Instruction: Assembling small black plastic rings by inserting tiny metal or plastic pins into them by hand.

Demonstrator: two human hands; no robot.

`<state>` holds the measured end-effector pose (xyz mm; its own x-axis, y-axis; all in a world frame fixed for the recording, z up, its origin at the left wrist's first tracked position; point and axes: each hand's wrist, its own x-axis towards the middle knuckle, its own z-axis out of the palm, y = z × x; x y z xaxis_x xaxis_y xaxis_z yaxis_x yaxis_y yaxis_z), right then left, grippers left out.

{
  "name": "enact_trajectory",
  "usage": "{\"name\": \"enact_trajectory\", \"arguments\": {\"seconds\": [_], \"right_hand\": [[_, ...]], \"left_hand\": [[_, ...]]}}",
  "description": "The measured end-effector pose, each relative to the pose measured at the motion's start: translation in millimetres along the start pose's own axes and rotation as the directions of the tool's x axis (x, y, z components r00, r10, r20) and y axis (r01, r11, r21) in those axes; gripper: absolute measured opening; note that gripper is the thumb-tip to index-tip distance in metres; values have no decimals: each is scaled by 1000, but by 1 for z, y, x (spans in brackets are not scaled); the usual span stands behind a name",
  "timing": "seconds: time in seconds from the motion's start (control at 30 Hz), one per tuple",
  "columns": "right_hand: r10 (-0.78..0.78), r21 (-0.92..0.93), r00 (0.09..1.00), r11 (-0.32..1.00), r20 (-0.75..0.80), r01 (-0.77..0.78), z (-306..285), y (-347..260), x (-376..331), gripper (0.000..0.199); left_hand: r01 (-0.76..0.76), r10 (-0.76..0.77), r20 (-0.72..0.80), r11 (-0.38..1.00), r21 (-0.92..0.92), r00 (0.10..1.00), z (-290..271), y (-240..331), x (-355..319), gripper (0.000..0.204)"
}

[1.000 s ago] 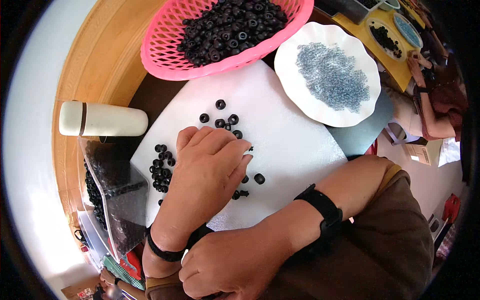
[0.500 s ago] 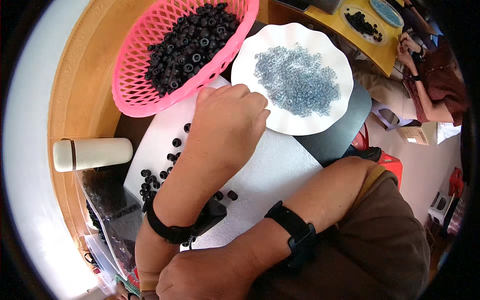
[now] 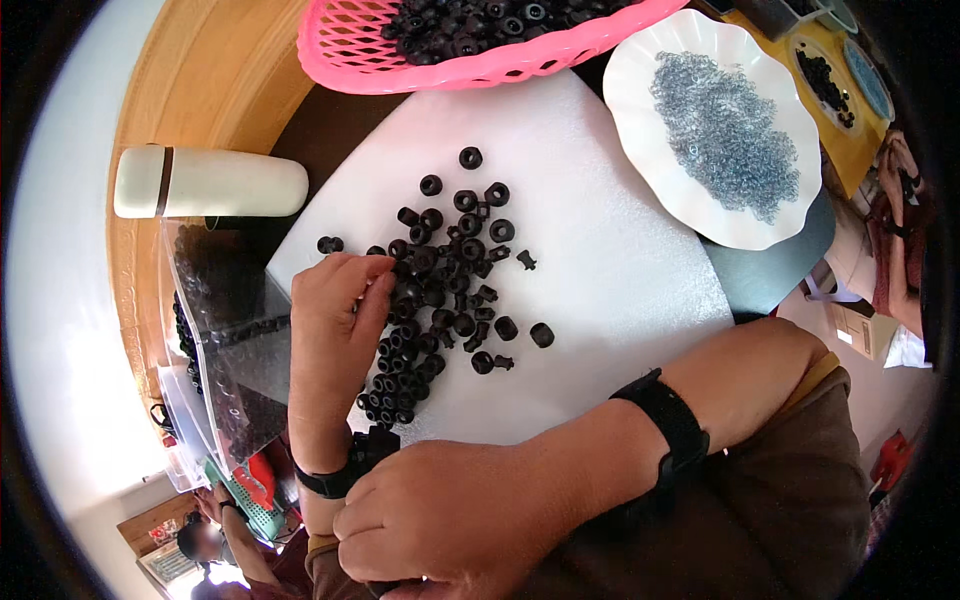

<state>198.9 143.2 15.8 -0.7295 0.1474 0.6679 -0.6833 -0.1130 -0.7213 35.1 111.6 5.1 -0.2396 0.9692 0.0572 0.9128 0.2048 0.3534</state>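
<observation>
My left hand [image 3: 338, 315] is at the left edge of a loose pile of small black plastic parts [image 3: 470, 250]. Its thumb and index finger are pinched together against the pile; what lies between the fingertips is hidden. The parts are mostly short hollow barrels, with some slimmer flanged pieces among them. Low in the view, close to my body, my right hand [image 3: 440, 515] is curled with its back up. Something dark shows under its fingers, too little to name. Both wrists wear black straps.
The pile lies on a white foam sheet [image 3: 590, 160]. Behind is a pink basket [image 3: 480, 72] of black parts; at back right, a wavy white plate [image 3: 635, 160] with small bluish spring-like pieces [image 3: 725, 135]. A pale flask [image 3: 235, 183] and a clear bin [image 3: 215, 340] stand left. Other people sit farther off.
The view has shifted, so basket and plate sit higher and farther right. My left hand has come from beside the plate and basket to the pile. My right hand stays low near my body.
</observation>
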Motion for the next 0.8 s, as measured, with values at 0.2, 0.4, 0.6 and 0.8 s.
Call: {"name": "enact_trajectory", "arguments": {"seconds": [0.2, 0.4, 0.6, 0.8], "right_hand": [[33, -64, 998, 998, 45, -30, 2, 28, -5, 17], [141, -137, 987, 982, 79, -130, -5, 41, -5, 16], [165, -145, 986, 977, 38, -158, -7, 44, -5, 16], [233, -139, 971, 965, 50, -224, -13, 37, 0, 18]], "left_hand": [[-6, 21, -57, 969, 247, 998, -3, -18, -11, 10], [59, -45, -98, 987, 153, 994, -4, -23, -14, 13], [-112, 114, -19, 990, 85, 993, 6, -8, -2, 16], [-148, 148, -8, 985, -85, 989, 2, -12, -2, 10]]}}
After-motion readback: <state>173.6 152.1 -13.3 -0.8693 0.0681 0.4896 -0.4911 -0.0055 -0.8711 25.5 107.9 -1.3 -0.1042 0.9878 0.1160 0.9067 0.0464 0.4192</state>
